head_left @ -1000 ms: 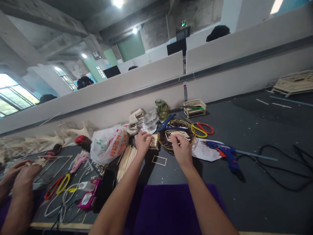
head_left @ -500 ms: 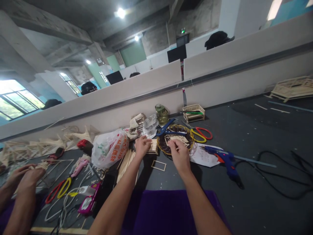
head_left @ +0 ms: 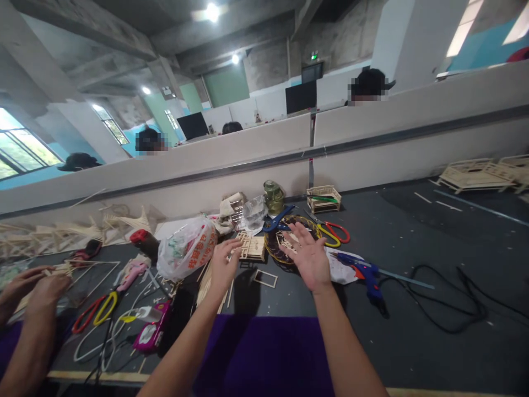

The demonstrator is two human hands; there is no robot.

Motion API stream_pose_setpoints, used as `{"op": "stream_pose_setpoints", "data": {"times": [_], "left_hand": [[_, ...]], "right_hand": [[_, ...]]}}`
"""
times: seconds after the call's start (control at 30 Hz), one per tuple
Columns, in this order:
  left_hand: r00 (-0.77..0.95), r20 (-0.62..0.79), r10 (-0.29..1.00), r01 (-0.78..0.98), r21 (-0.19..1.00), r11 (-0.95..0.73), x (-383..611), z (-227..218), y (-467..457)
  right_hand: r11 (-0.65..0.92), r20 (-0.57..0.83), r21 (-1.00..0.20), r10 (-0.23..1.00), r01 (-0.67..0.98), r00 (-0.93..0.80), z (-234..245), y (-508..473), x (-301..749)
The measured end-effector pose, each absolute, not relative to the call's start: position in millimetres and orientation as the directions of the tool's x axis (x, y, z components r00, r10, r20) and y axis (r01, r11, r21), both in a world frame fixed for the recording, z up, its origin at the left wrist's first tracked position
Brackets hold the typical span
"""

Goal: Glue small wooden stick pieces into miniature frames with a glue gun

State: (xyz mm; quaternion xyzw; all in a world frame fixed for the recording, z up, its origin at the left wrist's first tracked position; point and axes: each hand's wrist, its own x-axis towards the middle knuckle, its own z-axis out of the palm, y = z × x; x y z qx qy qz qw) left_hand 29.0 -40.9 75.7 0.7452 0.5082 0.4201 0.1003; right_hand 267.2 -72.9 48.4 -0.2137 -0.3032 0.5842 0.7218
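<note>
My right hand (head_left: 309,259) is spread open, palm up, in front of a dark woven basket (head_left: 276,255) with a yellow rim and short wooden sticks inside. Nothing shows in its fingers. Loosely bent, my left hand (head_left: 225,263) is open beside a small wooden stick assembly (head_left: 255,248), and I see nothing held in it. A small rectangular stick frame (head_left: 265,279) lies on the dark table in front of the assembly. Long thin sticks (head_left: 205,286) lie partly behind my left forearm.
A blue glue gun (head_left: 374,281) lies at right with its black cord. Red-and-yellow scissors (head_left: 336,234), blue pliers (head_left: 281,218) and a plastic bag (head_left: 188,248) surround the work spot. At left, another person's hands (head_left: 45,284) hold sticks. A partition (head_left: 256,146) runs behind.
My right hand has gone from a pinch over the basket to spread fingers. My left hand has drawn back left from the assembly, which now shows more fully. The view has shifted slightly.
</note>
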Motion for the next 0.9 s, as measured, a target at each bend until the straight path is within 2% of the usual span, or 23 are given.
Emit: {"op": "stream_pose_setpoints", "data": {"times": [0.07,0.13,0.3,0.4,0.47,0.53,0.6,0.67,0.7,0.77,0.83,0.9], "left_hand": [[0.108,0.509,0.854,0.629,0.630,-0.455,33,71,-60],[0.099,0.476,0.874,0.584,0.684,-0.438,40,68,-74],[0.110,0.383,0.917,0.485,0.785,-0.387,55,70,-91],[0.200,0.273,0.941,0.381,0.863,-0.332,64,66,-99],[0.296,0.148,0.944,0.279,0.931,-0.234,71,59,-105],[0.372,0.002,0.928,0.211,0.974,-0.087,74,52,-111],[0.344,0.021,0.939,0.205,0.974,-0.097,70,47,-114],[0.259,0.076,0.963,0.263,0.954,-0.146,56,44,-113],[0.216,0.091,0.972,0.292,0.944,-0.154,46,44,-112],[0.118,0.107,0.987,0.317,0.938,-0.139,24,43,-110],[-0.021,0.088,0.996,0.293,0.953,-0.078,2,43,-107],[-0.135,0.036,0.990,0.252,0.968,-0.001,-15,44,-105]], "right_hand": [[0.161,0.207,-0.586,0.977,-0.794,0.046,57,-76,268],[0.121,0.211,-0.558,0.977,-0.821,0.001,63,-78,267],[0.008,0.183,-0.635,0.973,-0.772,-0.141,70,-98,259],[-0.149,0.129,-0.750,0.923,-0.644,-0.364,68,-121,249],[-0.211,0.091,-0.831,0.861,-0.514,-0.500,66,-136,244],[-0.193,0.061,-0.913,0.807,-0.360,-0.587,65,-145,245],[-0.151,-0.002,-0.970,0.788,-0.190,-0.616,66,-149,255],[-0.150,-0.117,-0.989,0.840,-0.019,-0.530,71,-149,273],[-0.162,-0.175,-0.985,0.891,0.067,-0.419,76,-147,284],[-0.154,-0.169,-0.954,0.985,0.259,-0.038,89,-142,304],[-0.136,0.050,-0.873,0.931,0.469,0.363,110,-134,319],[-0.098,0.322,-0.813,0.745,0.574,0.584,136,-124,325]]}}
